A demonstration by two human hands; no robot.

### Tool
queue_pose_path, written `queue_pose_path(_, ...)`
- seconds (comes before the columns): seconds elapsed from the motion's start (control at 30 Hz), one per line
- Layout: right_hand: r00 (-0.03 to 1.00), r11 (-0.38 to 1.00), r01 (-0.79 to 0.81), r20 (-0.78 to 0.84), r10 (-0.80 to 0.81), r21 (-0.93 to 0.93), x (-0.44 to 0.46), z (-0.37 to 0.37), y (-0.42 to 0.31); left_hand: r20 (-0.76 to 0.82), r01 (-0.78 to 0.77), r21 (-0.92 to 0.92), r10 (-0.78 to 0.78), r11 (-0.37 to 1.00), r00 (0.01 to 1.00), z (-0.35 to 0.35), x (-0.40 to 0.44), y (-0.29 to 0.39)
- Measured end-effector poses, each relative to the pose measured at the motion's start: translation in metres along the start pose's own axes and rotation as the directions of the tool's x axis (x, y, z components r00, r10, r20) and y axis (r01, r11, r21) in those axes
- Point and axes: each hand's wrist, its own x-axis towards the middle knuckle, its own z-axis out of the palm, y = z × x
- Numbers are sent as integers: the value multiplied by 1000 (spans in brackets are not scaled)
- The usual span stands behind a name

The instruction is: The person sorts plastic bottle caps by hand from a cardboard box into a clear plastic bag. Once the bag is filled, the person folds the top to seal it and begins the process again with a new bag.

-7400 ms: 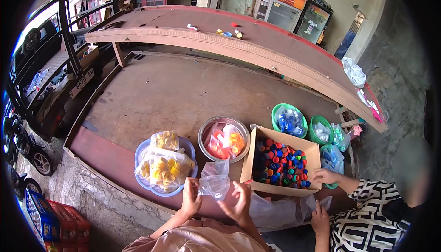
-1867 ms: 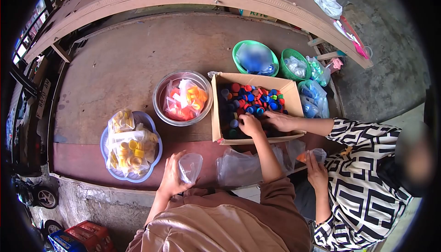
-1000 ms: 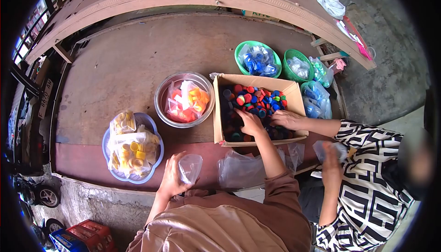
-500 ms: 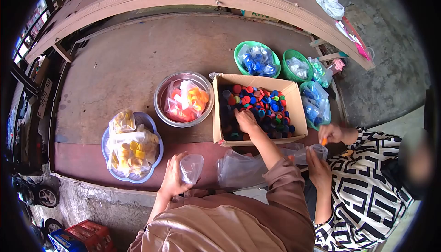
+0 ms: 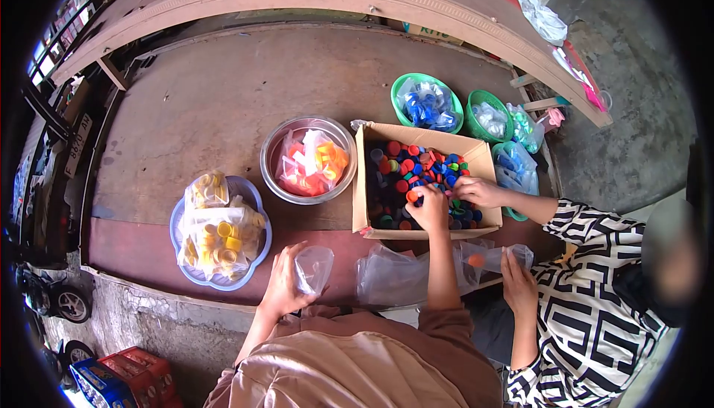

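My left hand (image 5: 280, 283) is closed around a clear plastic bag (image 5: 314, 269), which stands open at its mouth and looks empty. Over the near part of a cardboard box (image 5: 361, 218), my right hand (image 5: 431, 211) pinches an orange bottle cap (image 5: 412, 196). Loose bottle caps (image 5: 425, 161) in red, blue, green and other colours fill the box. A co-worker's hand (image 5: 478, 191) reaches into the same box from the right. Their other hand (image 5: 518, 280) holds a clear bag (image 5: 494, 258) with an orange cap in it.
A metal bowl (image 5: 265, 174) holds bagged red and orange caps. Left of it, a lavender tray (image 5: 176, 233) carries bagged yellow caps. Green baskets (image 5: 397, 107) with bagged caps stand behind and right of the box. Flat plastic bags (image 5: 387, 278) lie along the near edge.
My right hand has drawn back toward the near side of the box, now with an orange cap. The co-worker's hand has moved from their bag into the box. My left hand keeps its bag.
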Motion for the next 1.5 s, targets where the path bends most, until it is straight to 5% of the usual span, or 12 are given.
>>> queue_pose_path(0.13, 996, 829, -89, 46, 77, 552, -26, -43, -96, 30, -32, 31, 31, 999, 999, 3, 14, 7)
queue_pose_path(0.17, 988, 735, 135, -34, -151, 664, -31, -38, -107, 39, -41, 34, 39, 999, 998, 6, 17, 8)
queue_pose_path(0.23, 950, 700, 115, 129, -286, 705, -44, -46, -142, 47, -70, 36, 69, 997, 997, 13, 21, 3)
queue_pose_path(0.37, 848, 744, 279, 209, -488, 607, -49, -38, -155, 29, -114, 14, 114, 993, 993, 18, 27, 4)
queue_pose_path(0.43, 945, 740, 115, 157, -287, 663, -31, -35, -134, 14, -103, 14, 103, 995, 995, 17, 26, 4)
queue_pose_path(0.5, 991, 934, 132, -34, -127, 333, -1, -22, -95, 8, -79, 28, 79, 996, 997, 12, 24, 7)
queue_pose_path(0.6, 981, 998, 47, 185, -52, 36, 32, 23, -24, 33, -57, 23, 57, 998, 998, 13, 23, 3)
queue_pose_path(0.67, 915, 948, 266, 356, -191, -175, 44, 43, -6, 38, -51, 25, 50, 998, 998, 13, 24, 4)
queue_pose_path(0.9, 943, 763, 288, 311, -121, -579, 39, 84, 7, 21, -8, 37, 7, 999, 1000, 14, 17, -4)
queue_pose_path(1.13, 938, 979, 5, 340, -75, 203, 34, 71, 47, 9, 3, 32, -4, 999, 1000, 13, 15, -3)
queue_pose_path(1.37, 981, 980, -100, 149, 126, -173, 37, 55, 24, 8, 17, 41, -17, 999, 1000, 12, 13, -6)
queue_pose_path(1.5, 995, 964, 29, -89, -54, -263, 44, 48, -5, -4, 38, 32, -38, 999, 999, 12, 12, -4)
